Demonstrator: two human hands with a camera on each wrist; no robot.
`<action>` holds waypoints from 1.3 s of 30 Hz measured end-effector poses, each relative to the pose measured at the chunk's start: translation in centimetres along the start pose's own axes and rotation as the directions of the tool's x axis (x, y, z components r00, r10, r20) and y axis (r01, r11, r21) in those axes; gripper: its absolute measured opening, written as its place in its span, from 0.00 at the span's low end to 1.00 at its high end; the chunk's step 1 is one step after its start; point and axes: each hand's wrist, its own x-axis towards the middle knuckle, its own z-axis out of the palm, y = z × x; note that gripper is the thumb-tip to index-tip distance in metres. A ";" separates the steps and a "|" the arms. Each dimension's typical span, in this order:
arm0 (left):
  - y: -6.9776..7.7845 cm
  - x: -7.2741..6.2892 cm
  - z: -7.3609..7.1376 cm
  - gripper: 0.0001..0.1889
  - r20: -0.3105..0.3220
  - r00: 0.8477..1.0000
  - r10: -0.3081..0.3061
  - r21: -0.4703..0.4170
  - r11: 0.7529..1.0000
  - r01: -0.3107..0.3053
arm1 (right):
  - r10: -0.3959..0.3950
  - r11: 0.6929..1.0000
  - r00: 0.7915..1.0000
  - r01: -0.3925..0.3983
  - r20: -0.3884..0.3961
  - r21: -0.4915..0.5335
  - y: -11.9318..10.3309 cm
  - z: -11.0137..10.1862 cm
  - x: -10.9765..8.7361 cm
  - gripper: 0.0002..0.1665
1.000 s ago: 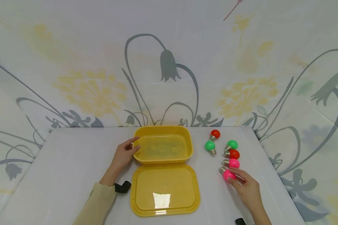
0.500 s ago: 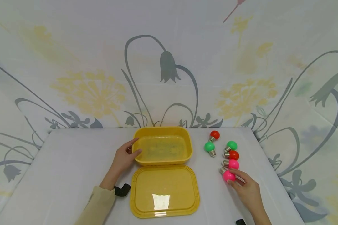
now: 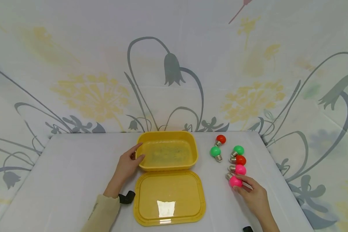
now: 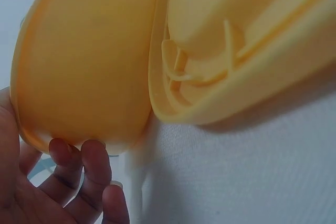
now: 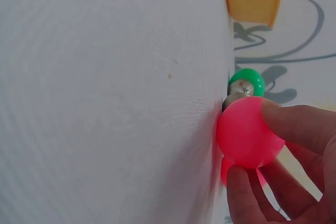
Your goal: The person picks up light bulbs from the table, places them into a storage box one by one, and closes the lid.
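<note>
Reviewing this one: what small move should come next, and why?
Probably lift the nearest pink bulb slightly: the right hand pinches its round end, it appears to rest on the white cloth, and the left hand grips the open yellow box, which has no bulbs inside.

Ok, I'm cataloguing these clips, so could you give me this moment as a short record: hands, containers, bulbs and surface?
Left hand: grips the left end of the yellow box
Right hand: pinches the nearest pink bulb
Box: open, no bulb inside
Yellow lid: flat, on the person's side of the box
Bulb count: six; two pink, two red, two green
Left group: far red bulb, left green bulb
Right group: right green bulb, near red bulb, two pink
Surface: white cloth
</note>
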 end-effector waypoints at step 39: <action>1.9 -0.4 -0.7 0.29 -0.029 0.997 0.068 0.465 0.884 -0.047 | -0.079 0.995 0.996 0.077 0.037 0.068 -1.8 1.0 0.7 0.26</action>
